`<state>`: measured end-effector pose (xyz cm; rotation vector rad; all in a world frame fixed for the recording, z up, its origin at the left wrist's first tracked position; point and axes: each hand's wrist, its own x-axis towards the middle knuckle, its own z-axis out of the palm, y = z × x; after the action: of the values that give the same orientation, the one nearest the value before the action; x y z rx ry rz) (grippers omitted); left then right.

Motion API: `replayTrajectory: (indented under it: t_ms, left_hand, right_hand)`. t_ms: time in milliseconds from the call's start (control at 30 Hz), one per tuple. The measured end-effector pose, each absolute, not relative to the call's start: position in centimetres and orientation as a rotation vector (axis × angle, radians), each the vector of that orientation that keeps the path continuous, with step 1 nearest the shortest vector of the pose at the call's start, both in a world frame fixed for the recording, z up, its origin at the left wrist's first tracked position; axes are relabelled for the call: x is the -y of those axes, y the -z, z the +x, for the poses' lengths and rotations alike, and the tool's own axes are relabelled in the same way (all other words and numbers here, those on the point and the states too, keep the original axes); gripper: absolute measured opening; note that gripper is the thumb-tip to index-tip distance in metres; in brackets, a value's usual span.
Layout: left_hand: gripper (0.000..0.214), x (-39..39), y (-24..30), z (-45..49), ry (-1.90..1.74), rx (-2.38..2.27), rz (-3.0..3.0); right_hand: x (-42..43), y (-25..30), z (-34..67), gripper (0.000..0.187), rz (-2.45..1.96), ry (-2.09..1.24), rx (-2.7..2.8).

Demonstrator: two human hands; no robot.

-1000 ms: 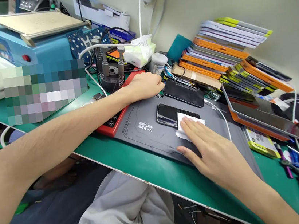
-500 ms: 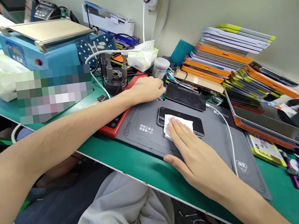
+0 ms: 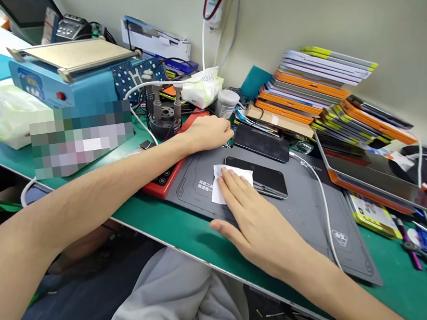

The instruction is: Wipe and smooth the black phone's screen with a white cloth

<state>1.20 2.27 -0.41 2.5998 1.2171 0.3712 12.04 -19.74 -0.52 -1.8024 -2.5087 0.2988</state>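
My right hand [image 3: 250, 215] lies flat with its fingers stretched out, pressing a white wipe [image 3: 217, 195] against the left end of a black smartphone [image 3: 273, 177]. The phone rests on a grey work mat [image 3: 309, 226], its screen facing up. Farther back, my left hand [image 3: 210, 131] is closed above the mat's far edge, near a red device with buttons [image 3: 156, 188]. Its fingertips are turned away, so what they hold, if anything, is hidden. A second dark phone [image 3: 261, 142] lies just right of the left hand, with a white cable [image 3: 322, 195] beside it.
A blue machine with a flat top plate [image 3: 58, 88] stands at the back left, by a tissue pack [image 3: 7, 116]. A black round stand [image 3: 166, 121] sits behind my left forearm. Stacked phone boxes [image 3: 298, 88] and a tablet [image 3: 373, 175] line the right side.
My right hand has slid left with the wipe, from the middle of the phone to its left end. The left hand keeps its place and closed shape. The view has shifted slightly.
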Motion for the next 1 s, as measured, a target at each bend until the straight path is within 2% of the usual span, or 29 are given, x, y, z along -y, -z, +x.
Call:
replayTrajectory:
  t_ms: [267, 533, 767, 1000]
  left_hand:
    - [0.036, -1.9, -0.1, 1.0, -0.371, -1.206, 2.600]
    - [0.037, -2.2, -0.2, 1.1, -0.368, -1.186, 2.601]
    - [0.036, -2.4, -0.5, 1.2, -0.331, -1.175, 2.649]
    - [0.034, -2.3, -0.6, 1.3, -0.332, -1.182, 2.630]
  right_hand:
    - [13.4, 0.8, 14.5, 0.092, -1.895, -0.266, 2.430]
    - [17.8, 1.1, 14.4, 0.094, -1.830, -0.238, 2.459]
    - [13.6, 1.9, 16.1, 0.097, -1.869, -0.166, 2.376]
    - [18.0, 2.7, 15.4, 0.084, -1.737, 0.004, 2.456]
